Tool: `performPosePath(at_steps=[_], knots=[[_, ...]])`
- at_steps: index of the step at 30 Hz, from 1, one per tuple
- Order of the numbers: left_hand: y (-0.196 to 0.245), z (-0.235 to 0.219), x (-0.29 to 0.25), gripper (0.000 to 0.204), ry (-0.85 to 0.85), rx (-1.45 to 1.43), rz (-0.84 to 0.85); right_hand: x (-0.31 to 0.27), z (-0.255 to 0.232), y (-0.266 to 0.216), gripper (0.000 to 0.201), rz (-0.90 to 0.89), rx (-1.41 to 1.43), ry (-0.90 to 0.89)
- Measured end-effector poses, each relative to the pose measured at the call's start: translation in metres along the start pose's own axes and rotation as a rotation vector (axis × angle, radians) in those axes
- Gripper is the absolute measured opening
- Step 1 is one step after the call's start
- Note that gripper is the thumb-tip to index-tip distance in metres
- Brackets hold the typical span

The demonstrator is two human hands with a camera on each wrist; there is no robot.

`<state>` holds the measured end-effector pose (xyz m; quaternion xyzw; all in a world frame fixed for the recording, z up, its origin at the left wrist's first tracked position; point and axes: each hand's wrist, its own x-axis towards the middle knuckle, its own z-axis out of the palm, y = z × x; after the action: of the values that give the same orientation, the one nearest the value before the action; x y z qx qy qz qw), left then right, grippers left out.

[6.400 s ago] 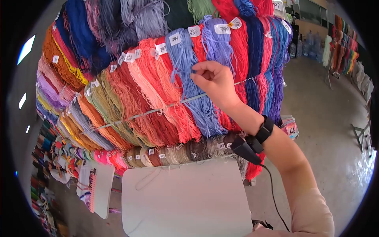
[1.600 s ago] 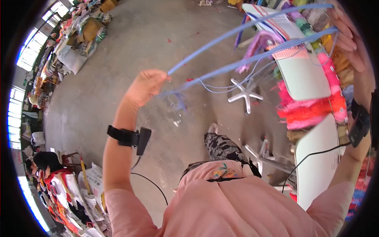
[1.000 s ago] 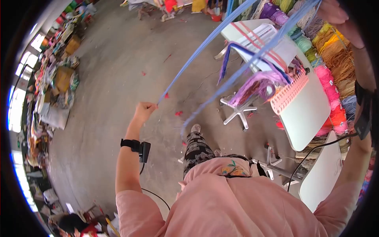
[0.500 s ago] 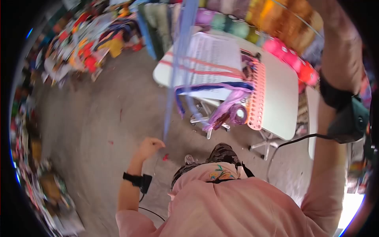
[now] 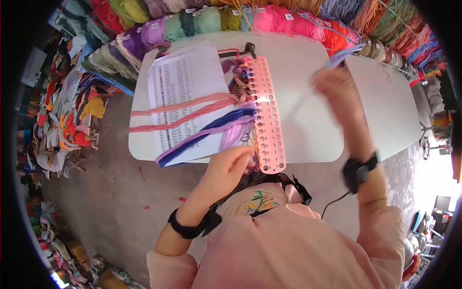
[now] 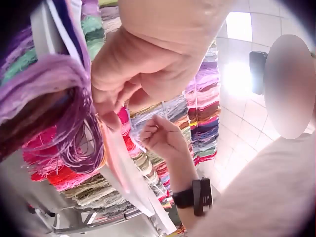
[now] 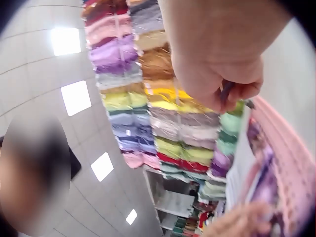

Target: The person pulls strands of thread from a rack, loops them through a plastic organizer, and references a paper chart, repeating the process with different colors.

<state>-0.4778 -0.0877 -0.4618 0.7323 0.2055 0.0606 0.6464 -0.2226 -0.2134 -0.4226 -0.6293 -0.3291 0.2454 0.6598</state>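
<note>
My right hand, blurred, grips a bundle of blue embroidery thread above the right part of the white table. In the right wrist view a dark bit of it shows between the curled fingers. My left hand is at the near end of a pink perforated thread holder; in the left wrist view its fingertips are right at the holder's edge, beside purple thread. I cannot tell whether they pinch it. Dark blue thread trails left from the holder.
A printed sheet lies under the threads on the table's left half. Hanks of coloured yarn line the far edge. A second white table stands to the right. A cable hangs from the right wrist camera.
Earlier the right hand was at the hanging hanks; later both hands stretched blue thread apart. The body has since turned to the table. The left hand has come to the holder, the right hand down over the table.
</note>
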Motion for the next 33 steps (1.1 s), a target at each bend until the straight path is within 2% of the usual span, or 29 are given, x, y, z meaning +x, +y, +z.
performPosePath(at_steps=[2,4,7,10,12,13,15,18,25,33], knots=[[-0.006,0.012,0.025,0.02,0.049,-0.052,-0.131,-0.021,0.038,0.044,0.008,0.191,-0.067,-0.081],[-0.006,0.016,0.042,0.023,0.068,-0.146,-0.281,-0.034,0.065,0.069,0.007,0.197,-0.071,-0.104],[-0.007,0.016,0.057,0.02,0.018,-0.149,-0.27,-0.045,0.083,0.069,0.007,-0.025,-0.323,0.048],[-0.009,0.014,0.063,0.017,0.003,-0.186,-0.251,-0.049,0.087,0.06,0.008,-0.169,-0.459,0.054],[-0.009,0.011,0.068,0.017,0.004,-0.243,-0.224,-0.054,0.091,0.056,0.02,-0.213,-0.564,0.05],[-0.006,0.011,0.071,0.016,0.021,-0.29,-0.232,-0.055,0.097,0.056,0.024,-0.308,-0.608,0.086],[-0.006,0.01,0.075,0.015,-0.005,-0.321,-0.216,-0.058,0.1,0.045,0.039,-0.368,-0.721,0.029],[-0.008,0.007,0.077,0.015,-0.026,-0.374,-0.196,-0.06,0.105,0.039,0.04,-0.328,-0.847,0.028],[-0.008,0.009,0.076,0.013,-0.059,-0.54,-0.214,-0.06,0.095,0.047,0.034,-0.372,-0.676,0.063],[-0.007,0.023,0.08,0.008,0.103,-0.556,-0.217,-0.052,0.091,0.057,0.032,-0.29,-0.472,0.076]])
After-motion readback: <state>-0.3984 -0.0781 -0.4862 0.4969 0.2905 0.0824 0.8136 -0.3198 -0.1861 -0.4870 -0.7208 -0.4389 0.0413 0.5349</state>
